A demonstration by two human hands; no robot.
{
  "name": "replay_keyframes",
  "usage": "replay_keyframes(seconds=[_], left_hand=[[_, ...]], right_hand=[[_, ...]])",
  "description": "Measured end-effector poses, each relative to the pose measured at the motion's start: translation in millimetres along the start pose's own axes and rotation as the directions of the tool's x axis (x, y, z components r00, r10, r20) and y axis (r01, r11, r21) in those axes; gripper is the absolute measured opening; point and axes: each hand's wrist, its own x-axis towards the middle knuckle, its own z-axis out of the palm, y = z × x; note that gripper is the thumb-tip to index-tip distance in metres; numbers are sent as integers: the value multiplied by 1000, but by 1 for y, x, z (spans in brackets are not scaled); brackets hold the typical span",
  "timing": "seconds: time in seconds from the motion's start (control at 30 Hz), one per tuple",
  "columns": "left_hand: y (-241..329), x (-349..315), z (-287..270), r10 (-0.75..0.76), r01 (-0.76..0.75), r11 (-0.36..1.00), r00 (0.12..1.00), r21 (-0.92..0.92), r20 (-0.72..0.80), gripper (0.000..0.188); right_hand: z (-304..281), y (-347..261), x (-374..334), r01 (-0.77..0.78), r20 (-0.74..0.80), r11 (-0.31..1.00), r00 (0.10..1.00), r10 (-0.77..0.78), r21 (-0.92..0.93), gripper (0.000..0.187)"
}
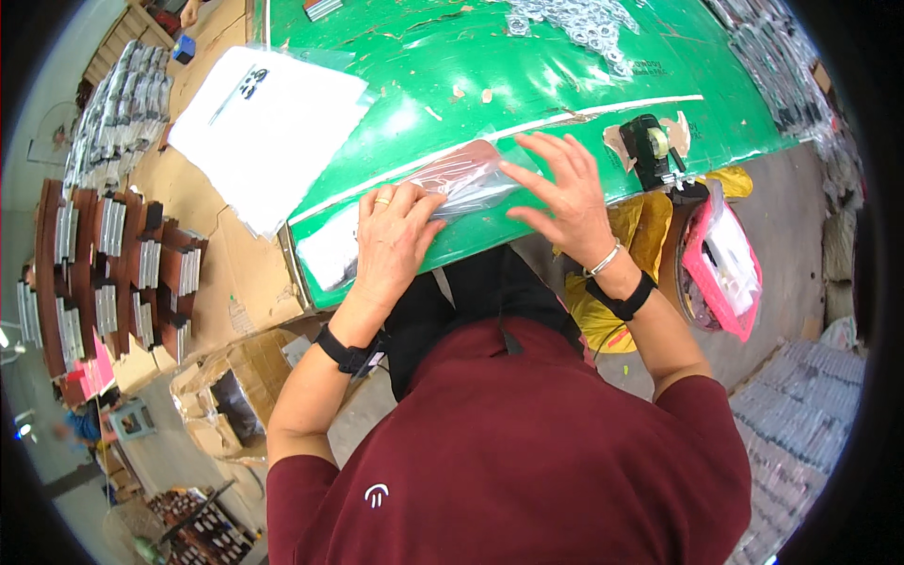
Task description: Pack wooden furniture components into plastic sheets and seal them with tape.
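A clear plastic bag with a flat reddish-brown piece inside (466, 179) is pressed flat near the front edge of the green-covered work table (527, 85). The left hand (391, 240), with a gold ring on one finger and a black band at the wrist, is laid on the bag's left end; its fingers are curled down onto the plastic, though whether the film is pinched between them cannot be told. The right hand (565, 193) is spread open, palm down, with the fingers extended over the bag's right end, which is held down rather than gripped. A silver bracelet and a black wrist strap are worn on that arm.

Just right of the right hand, a black tape dispenser (654, 151) is seen at the table edge. A stack of white plastic sheets (264, 127) is placed at the table's left corner, partly over flattened brown cardboard (235, 273). A pile of small clear-bagged metal parts (574, 24) is seen at the far side of the table. A pink basket holding white bags (725, 264) is set lower right, beside yellow sacking (640, 235). Dark brown racks of packed pieces (113, 273) are stood at the left.
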Motion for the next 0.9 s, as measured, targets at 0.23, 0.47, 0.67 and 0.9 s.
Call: replay_keyframes(seconds=[0.23, 0.47, 0.67, 0.9], left_hand=[[-3, 3, 8, 45, -50, 995, 997, -90, -56, 12], [-9, 5, 6, 60, -57, 993, 998, -102, 28, 9], [-9, 8, 9, -17, 28, 984, 998, -174, 66, 9], [-7, 12, 5, -88, 112, 967, 990, -230, 114, 14]], right_hand=[[15, 8, -11, -28, 166, 996, 986, 14, 85, 42], [22, 34, -6, -142, 277, 932, 960, 48, 332, 19], [17, 33, 6, -209, 291, 900, 952, 97, 382, 23], [40, 29, 19, -90, 174, 866, 985, 4, 492, 20]])
